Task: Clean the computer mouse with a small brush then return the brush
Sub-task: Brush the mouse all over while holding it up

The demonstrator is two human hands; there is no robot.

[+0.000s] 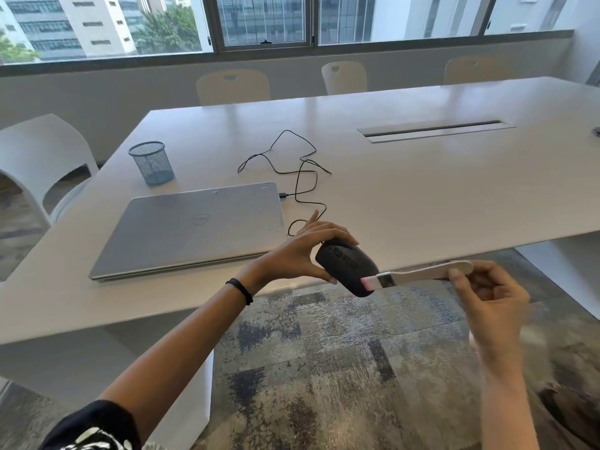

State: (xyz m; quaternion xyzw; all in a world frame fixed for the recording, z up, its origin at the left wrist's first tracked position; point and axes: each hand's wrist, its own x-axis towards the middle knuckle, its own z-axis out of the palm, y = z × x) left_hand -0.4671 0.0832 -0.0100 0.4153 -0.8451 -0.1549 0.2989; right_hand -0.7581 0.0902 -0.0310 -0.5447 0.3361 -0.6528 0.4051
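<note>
A black wired computer mouse (pixel 349 266) is held off the table, just past its near edge, with my left hand (pixel 302 251) gripping its front end between thumb and fingers. My right hand (pixel 487 293) holds a small brush (pixel 418 274) by its pale flat handle. The brush's pink-white bristles touch the rear right side of the mouse. The mouse's black cable (pixel 298 177) loops back over the table.
A closed silver laptop (pixel 191 228) lies on the white table (pixel 422 196) to the left of my hands. A blue mesh pen cup (pixel 152 163) stands behind it. White chairs line the far side and the left. Patterned carpet lies below.
</note>
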